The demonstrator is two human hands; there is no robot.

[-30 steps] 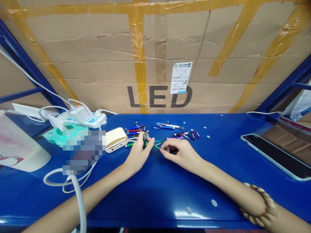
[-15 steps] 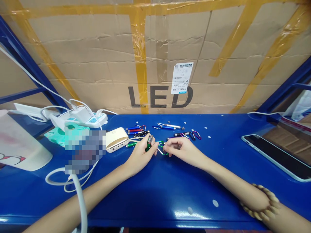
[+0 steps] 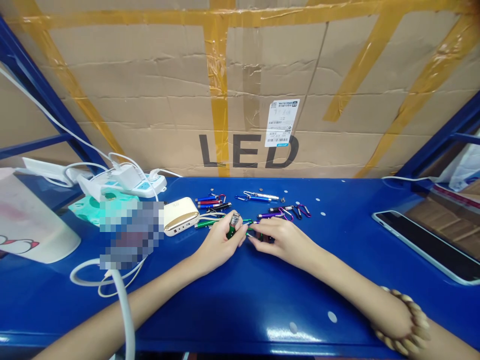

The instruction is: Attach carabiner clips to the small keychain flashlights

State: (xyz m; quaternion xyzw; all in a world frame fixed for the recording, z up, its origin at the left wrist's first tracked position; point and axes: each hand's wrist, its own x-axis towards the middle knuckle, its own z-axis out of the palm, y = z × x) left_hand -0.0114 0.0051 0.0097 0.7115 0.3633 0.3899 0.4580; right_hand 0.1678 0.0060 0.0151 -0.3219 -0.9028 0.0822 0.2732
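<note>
Between the thumb and fingers of my left hand (image 3: 217, 244) is a green penlight (image 3: 231, 231) with a silvery band, held tilted up. My right hand (image 3: 287, 242) pinches at the green carabiner clip on the penlight's other end; the fingers cover most of this clip. The two hands nearly meet over the blue table. Just beyond them lie more penlights with clips: another green penlight (image 3: 203, 224), a red penlight (image 3: 209, 202), a purple penlight (image 3: 268, 216) and a silver penlight (image 3: 268, 196), among several others.
A cream power bank (image 3: 181, 218) with a cable sits left of my hands. Farther left are a power strip (image 3: 150, 189), a teal tissue pack (image 3: 88, 207) and a white tapered container (image 3: 45, 230). A phone (image 3: 427, 245) lies right. A taped cardboard box (image 3: 165, 115) stands behind.
My right fingers have closed in over the green clip, covering more of it, and the hand has shifted slightly. The purple penlight behind shows more. My left hand keeps its hold.
</note>
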